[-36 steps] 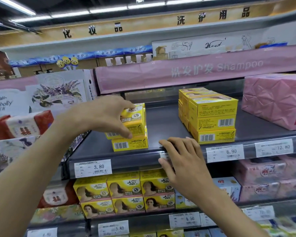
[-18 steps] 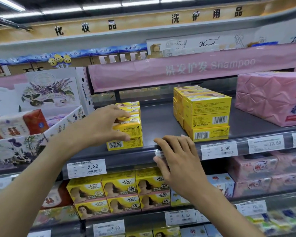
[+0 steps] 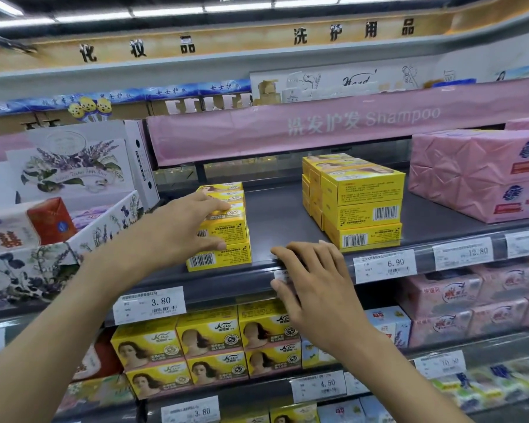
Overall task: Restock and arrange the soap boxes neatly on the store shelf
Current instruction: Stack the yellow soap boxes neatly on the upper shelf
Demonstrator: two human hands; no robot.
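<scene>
A small stack of yellow soap boxes (image 3: 226, 236) stands near the front of the dark shelf (image 3: 275, 221). My left hand (image 3: 177, 230) grips this stack, fingers over the top box and thumb against the front. My right hand (image 3: 315, 282) rests on the shelf's front rail, fingers spread and straight, holding nothing. A taller stack of yellow soap boxes (image 3: 361, 203) stands to the right on the same shelf. More yellow boxes (image 3: 208, 346) fill the shelf below.
Pink wrapped packs (image 3: 477, 175) sit at the shelf's right end. A floral cardboard display (image 3: 71, 178) with red-and-white soap stands on the left. Price tags (image 3: 385, 265) line the rail. A pink "Shampoo" banner (image 3: 348, 123) hangs above. Bare shelf lies between the two yellow stacks.
My left hand has squared the small stack; the boxes that sat askew now line up. My right hand stays on the rail.
</scene>
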